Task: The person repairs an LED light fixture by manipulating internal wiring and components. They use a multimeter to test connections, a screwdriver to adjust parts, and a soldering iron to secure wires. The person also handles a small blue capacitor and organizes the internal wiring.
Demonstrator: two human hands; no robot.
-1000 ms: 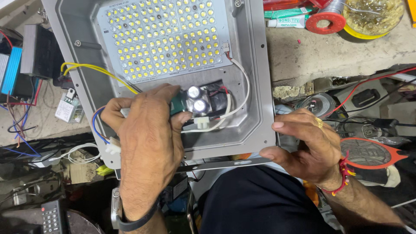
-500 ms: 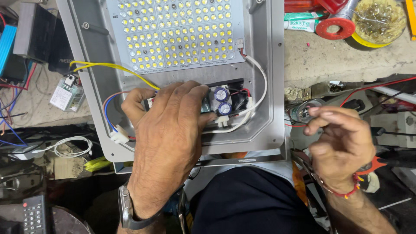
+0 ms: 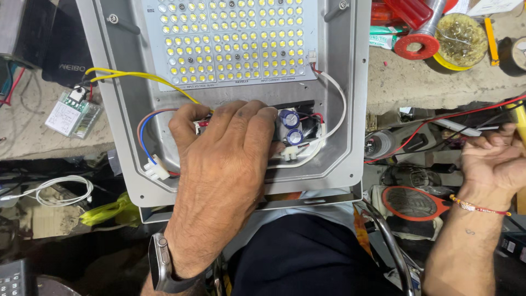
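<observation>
The left hand lies palm down inside the grey lamp housing, fingers spread flat over the driver board, gripping nothing. Off to the side, the right hand closes around a yellow tool handle above the cluttered counter. Beyond the left hand's fingers sits the LED panel, with a yellow wire trailing leftwards.

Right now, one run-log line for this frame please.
left hand: pressing driver board in LED floodlight housing | right hand: off housing, at yellow-handled tool
</observation>
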